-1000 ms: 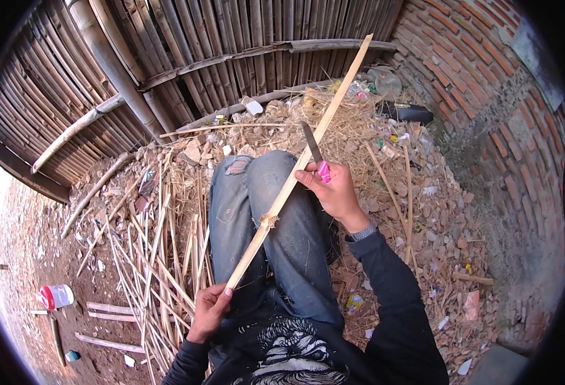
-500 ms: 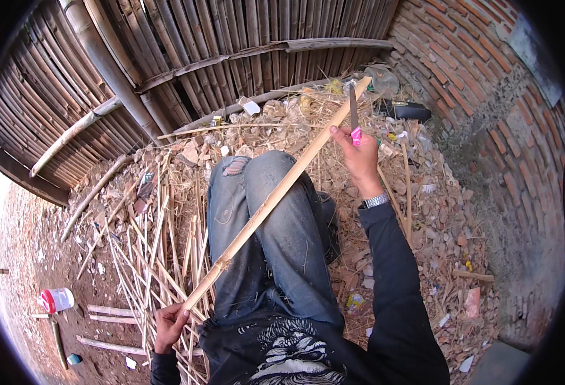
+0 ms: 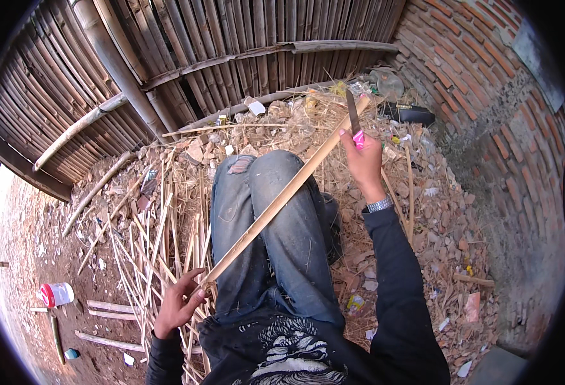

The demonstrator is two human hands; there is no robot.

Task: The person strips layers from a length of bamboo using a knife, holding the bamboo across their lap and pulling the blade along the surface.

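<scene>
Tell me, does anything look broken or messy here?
Yes. The jeans under the wooden strip are ripped at the left knee, where the cloth should be whole. Beside the right leg, what looks like a yellowish wrapper lies in the rubble, seemingly out of place.

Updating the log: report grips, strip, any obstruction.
Right grip: shut on knife. Left grip: open at near end of pale strip, contact unclear. Strip crosses over knees.
</scene>
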